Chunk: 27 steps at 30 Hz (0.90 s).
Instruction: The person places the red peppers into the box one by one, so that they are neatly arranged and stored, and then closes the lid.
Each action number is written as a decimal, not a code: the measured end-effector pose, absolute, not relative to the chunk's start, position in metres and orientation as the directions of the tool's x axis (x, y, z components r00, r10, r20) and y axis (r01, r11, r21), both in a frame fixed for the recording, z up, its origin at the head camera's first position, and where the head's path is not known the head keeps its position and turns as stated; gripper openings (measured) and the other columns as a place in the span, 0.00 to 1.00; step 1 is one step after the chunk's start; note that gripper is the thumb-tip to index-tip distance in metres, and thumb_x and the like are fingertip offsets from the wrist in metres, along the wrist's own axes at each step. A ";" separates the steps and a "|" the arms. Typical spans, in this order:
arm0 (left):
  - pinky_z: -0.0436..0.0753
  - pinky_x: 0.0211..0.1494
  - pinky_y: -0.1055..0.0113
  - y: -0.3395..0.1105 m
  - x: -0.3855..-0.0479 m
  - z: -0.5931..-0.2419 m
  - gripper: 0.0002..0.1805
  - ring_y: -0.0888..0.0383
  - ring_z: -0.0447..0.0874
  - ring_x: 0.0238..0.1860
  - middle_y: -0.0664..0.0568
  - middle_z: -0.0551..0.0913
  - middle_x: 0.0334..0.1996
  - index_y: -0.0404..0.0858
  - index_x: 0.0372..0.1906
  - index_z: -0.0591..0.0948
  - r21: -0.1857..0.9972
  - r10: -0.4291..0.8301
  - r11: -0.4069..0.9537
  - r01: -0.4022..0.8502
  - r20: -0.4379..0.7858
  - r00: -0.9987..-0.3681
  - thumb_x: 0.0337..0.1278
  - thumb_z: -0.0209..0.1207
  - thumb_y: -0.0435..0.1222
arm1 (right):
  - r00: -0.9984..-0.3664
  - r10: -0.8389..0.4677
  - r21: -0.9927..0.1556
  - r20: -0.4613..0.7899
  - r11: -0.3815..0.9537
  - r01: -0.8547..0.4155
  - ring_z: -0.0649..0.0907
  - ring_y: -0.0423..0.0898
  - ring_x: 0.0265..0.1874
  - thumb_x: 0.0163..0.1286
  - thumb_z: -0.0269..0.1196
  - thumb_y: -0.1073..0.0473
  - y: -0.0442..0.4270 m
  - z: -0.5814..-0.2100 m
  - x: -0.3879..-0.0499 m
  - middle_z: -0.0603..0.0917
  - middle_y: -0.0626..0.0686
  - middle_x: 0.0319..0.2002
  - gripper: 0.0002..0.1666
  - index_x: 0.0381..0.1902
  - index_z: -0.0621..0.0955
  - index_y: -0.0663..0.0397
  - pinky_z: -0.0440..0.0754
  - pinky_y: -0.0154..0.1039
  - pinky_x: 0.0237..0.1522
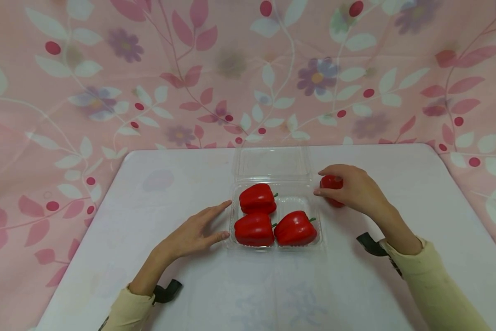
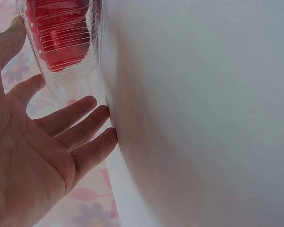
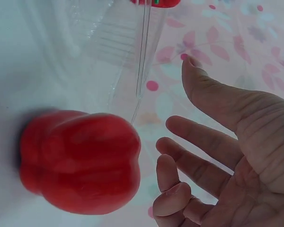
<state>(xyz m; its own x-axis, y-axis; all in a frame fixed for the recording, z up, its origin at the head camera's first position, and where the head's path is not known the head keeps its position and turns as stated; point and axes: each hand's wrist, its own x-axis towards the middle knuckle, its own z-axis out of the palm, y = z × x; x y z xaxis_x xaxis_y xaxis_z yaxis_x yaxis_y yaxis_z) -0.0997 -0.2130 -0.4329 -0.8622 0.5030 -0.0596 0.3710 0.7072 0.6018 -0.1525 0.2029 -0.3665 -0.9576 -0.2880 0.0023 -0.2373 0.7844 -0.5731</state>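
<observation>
Counting three peppers [image 1: 254, 228] in the box [image 1: 296, 203], loose pepper [image 3: 83, 163] not yet in, lid [image 1: 273, 163] open, we have left hand [image 1: 195, 233], right hand [image 1: 357, 187] wide, empty.

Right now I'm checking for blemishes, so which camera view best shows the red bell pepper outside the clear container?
The right wrist view: the red bell pepper appears large and uncovered. The head view shows it smaller, partly hidden by the right hand. I can't make it out in the left wrist view.

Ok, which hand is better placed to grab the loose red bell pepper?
Right hand, likely: it hovers open over that red bell pepper; the left hand is across the clear plastic container.
</observation>
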 end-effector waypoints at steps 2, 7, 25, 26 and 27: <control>0.73 0.62 0.42 -0.213 -0.100 -0.433 0.43 0.53 0.64 0.70 0.56 0.66 0.71 0.64 0.77 0.56 0.603 0.504 0.705 0.372 -0.057 -0.862 0.59 0.57 0.63 | -0.957 -0.292 -0.571 0.003 0.785 -0.241 0.74 0.61 0.55 0.60 0.73 0.46 0.206 -0.368 -0.153 0.79 0.60 0.57 0.31 0.58 0.81 0.54 0.78 0.64 0.49; 0.73 0.62 0.42 -0.213 -0.099 -0.432 0.43 0.53 0.64 0.70 0.56 0.66 0.71 0.64 0.77 0.55 0.604 0.504 0.705 0.372 -0.057 -0.862 0.59 0.57 0.63 | -0.961 -0.276 -0.564 -0.006 0.795 -0.225 0.74 0.62 0.55 0.60 0.73 0.51 0.212 -0.371 -0.155 0.78 0.62 0.57 0.31 0.59 0.80 0.56 0.79 0.64 0.48; 0.74 0.61 0.42 -0.212 -0.098 -0.431 0.43 0.53 0.64 0.70 0.56 0.66 0.71 0.65 0.77 0.55 0.603 0.499 0.710 0.364 -0.065 -0.864 0.59 0.57 0.64 | -0.956 -0.294 -0.528 0.000 0.812 -0.250 0.65 0.68 0.60 0.62 0.70 0.61 0.226 -0.383 -0.159 0.71 0.66 0.65 0.31 0.64 0.76 0.58 0.81 0.63 0.44; 0.74 0.61 0.42 -0.212 -0.098 -0.430 0.43 0.53 0.64 0.70 0.56 0.66 0.71 0.65 0.77 0.55 0.603 0.498 0.710 0.363 -0.066 -0.865 0.59 0.57 0.64 | -0.954 -0.298 -0.526 0.002 0.811 -0.255 0.65 0.68 0.60 0.62 0.70 0.62 0.227 -0.384 -0.159 0.71 0.66 0.65 0.31 0.64 0.76 0.58 0.81 0.63 0.44; 0.74 0.61 0.42 -0.212 -0.098 -0.430 0.43 0.52 0.64 0.70 0.56 0.66 0.71 0.65 0.77 0.55 0.603 0.498 0.711 0.362 -0.067 -0.865 0.59 0.57 0.64 | -0.954 -0.301 -0.527 0.006 0.810 -0.258 0.65 0.68 0.60 0.62 0.70 0.63 0.227 -0.384 -0.159 0.71 0.66 0.65 0.32 0.64 0.76 0.58 0.81 0.63 0.44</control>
<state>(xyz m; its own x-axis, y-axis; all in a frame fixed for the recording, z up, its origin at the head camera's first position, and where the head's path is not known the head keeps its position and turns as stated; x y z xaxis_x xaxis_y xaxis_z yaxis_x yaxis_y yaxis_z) -0.0983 -0.2123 -0.4302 -0.8647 0.4978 -0.0669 0.3624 0.7106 0.6031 -0.1593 0.2270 -0.3842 -0.9538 -0.3005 0.0055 -0.2581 0.8095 -0.5273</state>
